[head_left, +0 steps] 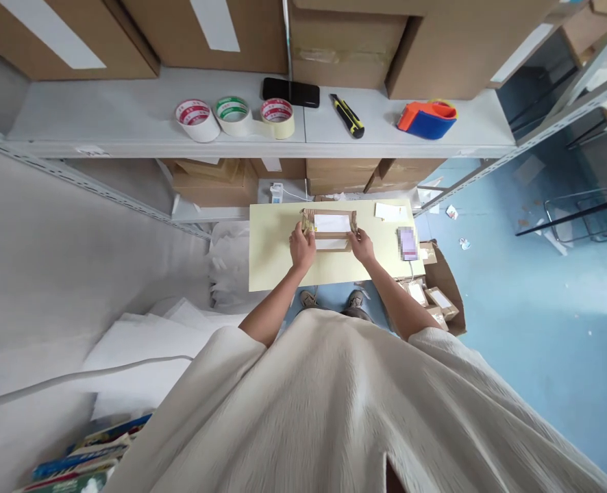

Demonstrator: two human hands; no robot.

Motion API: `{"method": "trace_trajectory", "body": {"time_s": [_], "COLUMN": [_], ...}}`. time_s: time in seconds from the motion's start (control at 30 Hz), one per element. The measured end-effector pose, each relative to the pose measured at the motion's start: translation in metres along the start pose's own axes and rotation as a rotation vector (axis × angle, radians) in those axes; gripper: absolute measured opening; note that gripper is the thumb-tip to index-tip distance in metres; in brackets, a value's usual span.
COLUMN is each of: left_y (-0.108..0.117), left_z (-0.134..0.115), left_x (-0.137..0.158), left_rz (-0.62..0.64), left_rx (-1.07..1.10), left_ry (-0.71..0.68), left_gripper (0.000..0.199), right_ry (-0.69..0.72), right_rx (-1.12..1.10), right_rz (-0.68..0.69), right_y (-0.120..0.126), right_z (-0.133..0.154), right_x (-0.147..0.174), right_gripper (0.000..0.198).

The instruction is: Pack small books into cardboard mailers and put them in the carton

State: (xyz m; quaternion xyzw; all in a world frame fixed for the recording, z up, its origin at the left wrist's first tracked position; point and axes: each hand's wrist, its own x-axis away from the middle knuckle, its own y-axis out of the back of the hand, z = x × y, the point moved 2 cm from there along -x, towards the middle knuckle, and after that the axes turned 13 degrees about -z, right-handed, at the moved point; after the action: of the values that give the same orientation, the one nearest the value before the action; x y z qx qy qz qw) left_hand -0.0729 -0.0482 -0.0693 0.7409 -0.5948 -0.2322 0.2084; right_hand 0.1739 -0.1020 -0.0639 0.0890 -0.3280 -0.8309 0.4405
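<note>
"What does the head view show in the person's hands?"

"A small cardboard box [334,237], held over the middle of the pale yellow desk [273,257]. A white label [332,223] faces up, and a second white patch shows on the side nearer the person. Crinkled, shiny tape seems to cover both ends."

"How is each hand set?"

"The left hand [302,248] is partly closed, fingers curled about the box's left end. The right hand [361,245] grips the right end, thumb and fingers bent in close. I can't tell whether the underside touches the desk."

"What else lies on the desk?"

"Right of the box, a white paper [390,211] near the far edge, and a device [407,244] with a blurred-out face, close to the right edge."

"And beside the desk?"

"On the right, an open carton [452,284] with several small labelled boxes [441,301] in it."

"The shelf above?"

"The grey shelf [129,113] carries three tape rolls [197,123] in a row, a flat black phone-like object [303,94], a yellow-and-black cutter [348,116] and an orange-and-blue tape dispenser [429,123], with large cartons [450,55] behind them."
</note>
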Motion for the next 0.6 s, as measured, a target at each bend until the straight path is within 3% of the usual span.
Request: {"method": "trace_trajectory", "body": {"time_s": [0.13,0.33,0.47,0.6], "left_y": [-0.012,-0.054,-0.092,-0.137], "left_z": [-0.023,-0.083,-0.139,-0.199], "left_x": [0.012,0.047,0.09,0.153], "left_rz": [-0.051,0.014,0.12,0.246], "left_rx": [0.079,0.196,0.241,0.288], "left_ry": [-0.024,-0.21,-0.343,-0.468], "left_gripper": [0.064,0.067,0.071,0.072], "right_ry": [0.078,0.167,0.137,0.064], "right_rx": [-0.088,-0.161,-0.228,-0.252], "right_rz": [-0.092,-0.334,-0.455,-0.575], "right_y": [0.033,0.114,0.186,0.269], "right_z": [-0.003,-0.033,-0.073,-0.135], "right_x": [0.011,0.017,0.028,0.05], "right_gripper": [0.09,0.096,0.092,0.086]}}
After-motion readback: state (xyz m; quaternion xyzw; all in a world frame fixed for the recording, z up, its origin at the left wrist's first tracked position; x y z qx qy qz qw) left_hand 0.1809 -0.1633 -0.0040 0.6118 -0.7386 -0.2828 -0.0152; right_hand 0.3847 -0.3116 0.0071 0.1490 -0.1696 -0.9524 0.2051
